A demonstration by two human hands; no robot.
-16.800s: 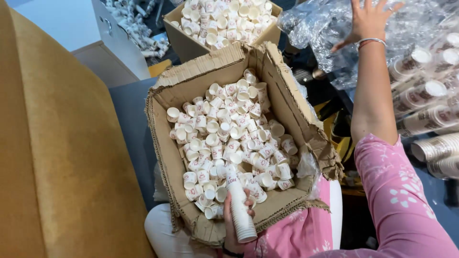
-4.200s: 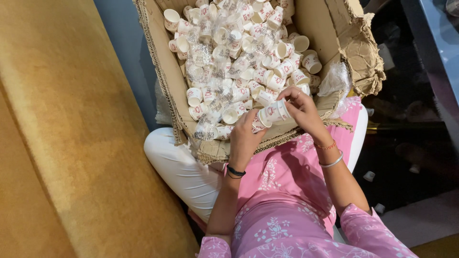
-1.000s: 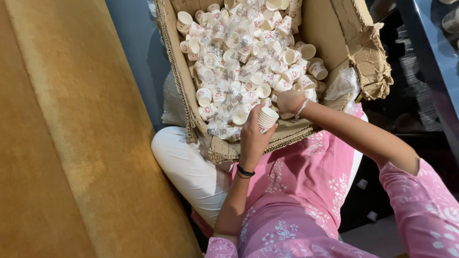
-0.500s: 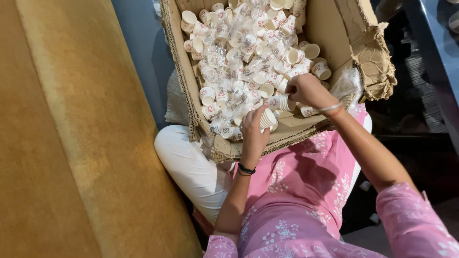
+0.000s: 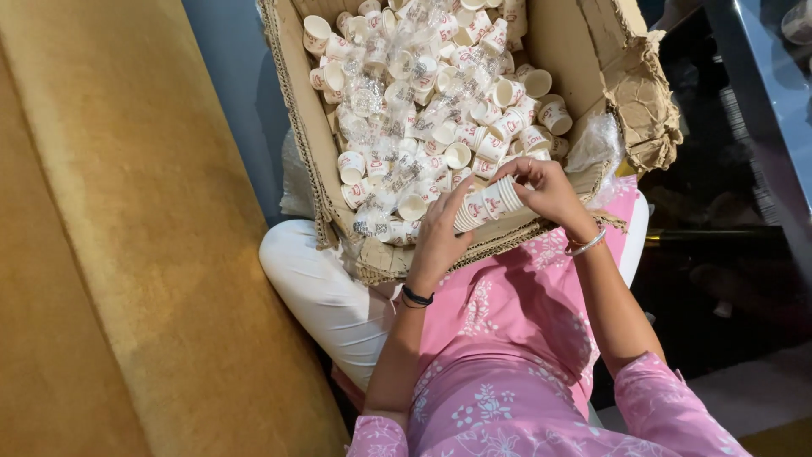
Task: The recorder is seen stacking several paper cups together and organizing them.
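At the near edge of the cardboard box point(image 5: 317, 161), both hands are closing on a short stack of paper cups point(image 5: 491, 203) that is lying on its side, just above the box's torn near wall. The left hand point(image 5: 440, 233) is gripping the stack's left end with its fingers curled around it, and the right hand point(image 5: 545, 186) is pinching the right end, where the open rims are showing, between thumb and fingertips. A dark band is circling the left wrist and a silver bangle point(image 5: 586, 245) is sitting on the right one. Just beyond the hands, loose paper cups point(image 5: 457, 110), white with red print, are filling the box in a jumbled heap, with crumpled clear plastic wrap point(image 5: 381, 93) lying over the left part of it. The box is resting on the person's lap, over white trousers point(image 5: 321, 296) and a pink flowered top point(image 5: 507, 338). To the left, a mustard-yellow sofa point(image 5: 110, 254) is running alongside the person's leg.
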